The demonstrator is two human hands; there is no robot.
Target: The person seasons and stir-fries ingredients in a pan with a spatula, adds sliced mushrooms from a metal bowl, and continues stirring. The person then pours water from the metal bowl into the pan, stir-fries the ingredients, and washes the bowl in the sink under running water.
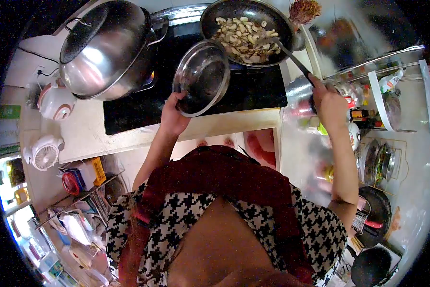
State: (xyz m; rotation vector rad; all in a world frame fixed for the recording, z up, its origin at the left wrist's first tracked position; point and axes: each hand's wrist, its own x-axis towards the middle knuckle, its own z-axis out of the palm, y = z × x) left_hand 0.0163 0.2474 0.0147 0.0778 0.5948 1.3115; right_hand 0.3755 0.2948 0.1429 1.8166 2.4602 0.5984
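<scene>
Black-and-white houndstooth top [315,225], nearest; left hand [175,115] clamps a clear, round bowl [203,79]; right hand [329,103] encloses a slim, dark-handled utensil [294,60], best swept low (and gently) beneath pale, sliced mushrooms [243,29] inside the round, black pan [282,24]

A glossy black cooktop [157,112] is set into a pale counter [83,138], whose front edge runs along the near side. On the cooktop's left part stands a big, shiny steel pot [105,62], with a small orange flame [152,77] showing beside it. A dark round pan [258,10] rests at the far right, well apart from the pot
</scene>
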